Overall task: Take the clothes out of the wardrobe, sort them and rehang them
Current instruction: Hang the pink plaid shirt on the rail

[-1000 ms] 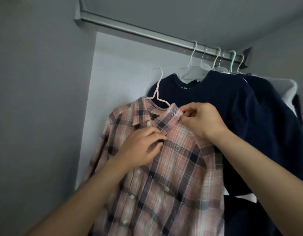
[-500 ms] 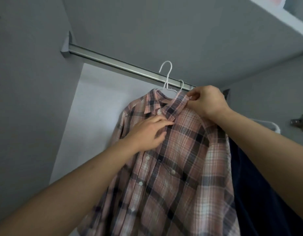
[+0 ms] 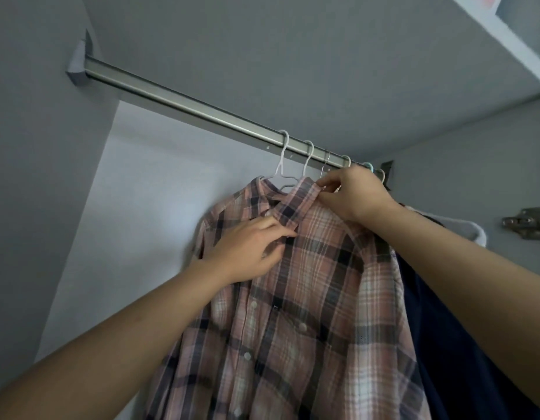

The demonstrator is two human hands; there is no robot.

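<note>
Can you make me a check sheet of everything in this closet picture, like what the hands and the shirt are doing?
Surface: metal rail under the wardrobe top; no table seen.
Job's things: pink plaid shirt on a white hanger hooked over the rail; dark blue clothes to its right.
Clutter: nothing seen.
Hands: left hand holds the shirt front; right hand pinches the collar.
Cables: nothing seen.
Surroundings: grey walls, door hinge at right.

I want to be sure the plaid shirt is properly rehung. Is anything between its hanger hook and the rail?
Nothing visible. The white hanger of the plaid shirt is hooked over the rail. The left hand and right hand grip the shirt's collar area.
</note>
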